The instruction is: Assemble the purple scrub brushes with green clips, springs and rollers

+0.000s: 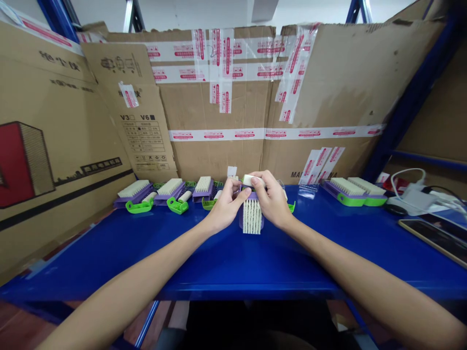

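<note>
Both my hands meet over the middle of the blue shelf (226,257). My right hand (272,199) grips a purple scrubbing brush (252,216) with white bristles facing me, standing on end, with a white roller-like piece (250,180) at its top under the fingers. My left hand (226,204) pinches the brush's top left edge, fingers closed. A green handle tip (291,207) pokes out to the right of my right hand.
Three purple-and-green brushes (136,194) (174,193) (206,191) lie in a row at the back left. Two more brushes (355,191) lie back right. A phone (434,239), charger and cables (414,197) sit at the right. Taped cardboard boxes (255,112) wall the back and left.
</note>
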Demonstrator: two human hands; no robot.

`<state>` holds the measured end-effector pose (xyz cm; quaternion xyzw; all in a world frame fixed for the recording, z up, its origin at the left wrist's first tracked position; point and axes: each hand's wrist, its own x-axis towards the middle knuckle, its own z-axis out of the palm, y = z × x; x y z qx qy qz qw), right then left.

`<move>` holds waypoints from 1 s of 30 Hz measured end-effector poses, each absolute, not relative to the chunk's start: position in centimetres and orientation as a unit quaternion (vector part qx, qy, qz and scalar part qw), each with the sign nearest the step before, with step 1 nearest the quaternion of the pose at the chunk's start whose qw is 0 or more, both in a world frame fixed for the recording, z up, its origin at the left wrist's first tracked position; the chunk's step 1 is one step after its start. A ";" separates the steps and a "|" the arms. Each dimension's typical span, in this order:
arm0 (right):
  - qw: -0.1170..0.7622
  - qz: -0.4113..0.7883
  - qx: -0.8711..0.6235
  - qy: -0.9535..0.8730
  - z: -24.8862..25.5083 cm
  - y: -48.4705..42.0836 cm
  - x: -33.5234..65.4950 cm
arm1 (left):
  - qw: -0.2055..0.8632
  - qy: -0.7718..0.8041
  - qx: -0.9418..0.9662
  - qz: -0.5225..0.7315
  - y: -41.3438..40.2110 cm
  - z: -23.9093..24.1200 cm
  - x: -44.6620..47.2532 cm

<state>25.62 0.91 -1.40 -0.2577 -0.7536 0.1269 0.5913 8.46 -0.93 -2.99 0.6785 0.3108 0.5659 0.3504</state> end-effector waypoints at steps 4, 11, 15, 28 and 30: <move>0.601 0.129 -0.259 -0.745 -1.7 1.1 25.5 | 0.351 0.307 0.678 0.568 -0.9 -2.9 8.5; 0.617 0.146 -0.258 -0.729 -2.1 1.3 25.1 | 0.366 0.309 0.662 0.577 -1.1 -2.8 8.6; 0.631 0.148 -0.259 -0.716 -2.2 1.2 24.9 | 0.360 0.311 0.664 0.577 -1.1 -2.8 8.7; 0.632 0.157 -0.263 -0.712 -2.2 1.0 25.0 | 0.367 0.311 0.654 0.584 -1.1 -3.0 9.0; 0.619 0.162 -0.251 -0.726 -2.0 1.0 25.4 | 0.361 0.310 0.659 0.582 -1.2 -2.9 9.0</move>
